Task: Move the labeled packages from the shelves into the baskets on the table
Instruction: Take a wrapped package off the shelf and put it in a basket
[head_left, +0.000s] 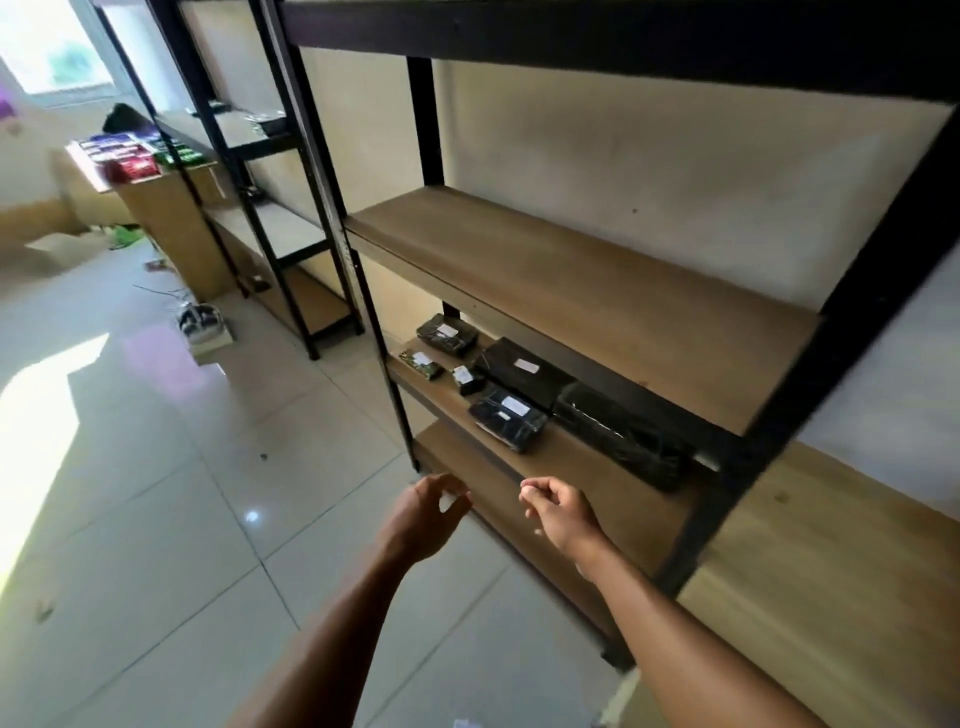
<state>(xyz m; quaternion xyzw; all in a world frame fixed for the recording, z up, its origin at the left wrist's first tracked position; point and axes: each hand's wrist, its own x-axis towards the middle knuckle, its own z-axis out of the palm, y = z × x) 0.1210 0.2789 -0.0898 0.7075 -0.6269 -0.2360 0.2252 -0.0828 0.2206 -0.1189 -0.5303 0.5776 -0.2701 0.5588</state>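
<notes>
Several black wrapped packages with white labels lie on a low wooden shelf (582, 467) of a black metal rack: one at the back left (447, 335), a long one (522, 371), a front one (509, 423), two small ones (421, 362) (467, 379), and a dark bundle (623, 441) at the right. My left hand (431, 512) and my right hand (558, 506) hang in front of that shelf, fingers loosely curled, holding nothing. Coloured baskets (130, 156) sit on a far table at the upper left.
The wide shelf board above (571, 296) carries nothing. A second black rack (280, 208) stands further left with small items on it. A wooden counter (831, 597) juts at right. On the tiled floor lie shoes on a box (200, 325) and green scraps (124, 236).
</notes>
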